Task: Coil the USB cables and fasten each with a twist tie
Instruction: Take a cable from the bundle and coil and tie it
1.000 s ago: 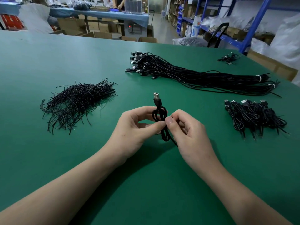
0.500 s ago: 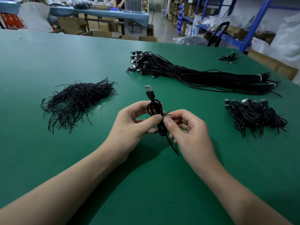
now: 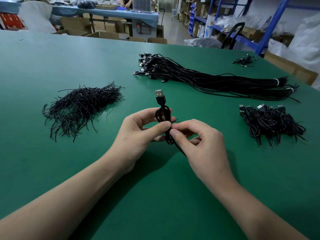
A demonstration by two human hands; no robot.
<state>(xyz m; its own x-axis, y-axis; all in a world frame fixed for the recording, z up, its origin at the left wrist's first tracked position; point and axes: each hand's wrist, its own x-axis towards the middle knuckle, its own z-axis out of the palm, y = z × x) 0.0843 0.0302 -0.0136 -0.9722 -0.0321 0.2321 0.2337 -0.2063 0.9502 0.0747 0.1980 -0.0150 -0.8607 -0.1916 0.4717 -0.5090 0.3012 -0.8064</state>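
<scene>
My left hand (image 3: 136, 135) pinches the coiled cable (image 3: 162, 115) at its middle, plug up, above the table (image 3: 155, 196). My right hand (image 3: 202, 144) pinches the tie (image 3: 175, 121) wrapped there between thumb and forefinger. Spare ties (image 3: 81, 106) lie heaped at left and coiled cables (image 3: 270, 122) at right. I cannot tell what the boxes (image 3: 102, 34) behind hold.
</scene>
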